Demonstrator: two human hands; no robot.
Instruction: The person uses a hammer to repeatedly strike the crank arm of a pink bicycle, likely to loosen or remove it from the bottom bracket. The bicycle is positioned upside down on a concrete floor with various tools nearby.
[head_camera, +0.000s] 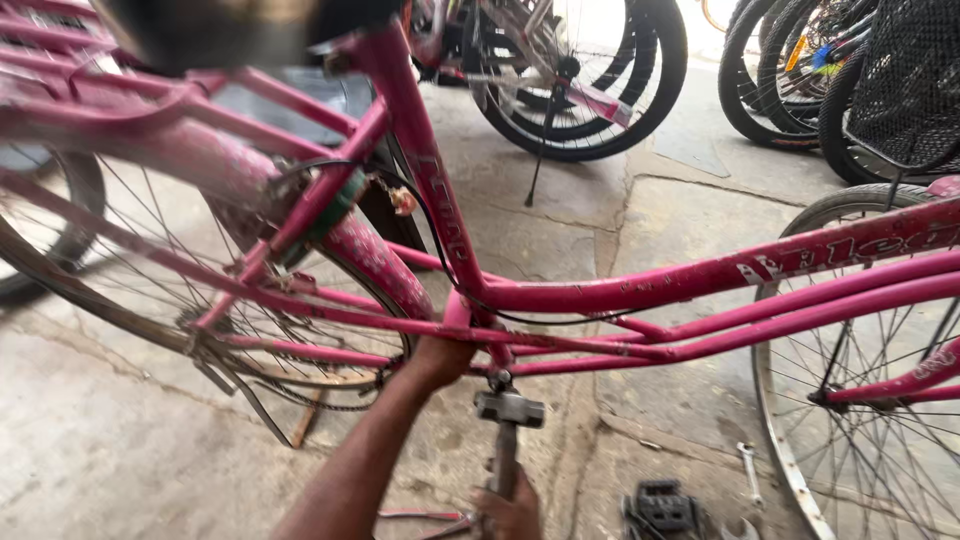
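A pink bicycle (620, 290) stands across the view, its rear wheel (130, 290) at left and its front wheel (850, 420) at right. My left hand (443, 357) reaches up from below and grips the frame at the bottom bracket, where the tubes meet. My right hand (508, 512) is at the bottom edge, closed around the handle of a grey metal tool (509, 410). The tool has a blocky, hammer-like head that sits just under the bracket. Part of my right hand is cut off by the frame edge.
A black pedal (660, 508) and a small spanner (748, 468) lie on the concrete floor at lower right. Several parked bicycles (590, 90) stand at the back. A black mesh basket (910, 80) is at upper right. The chain (320, 400) hangs loose.
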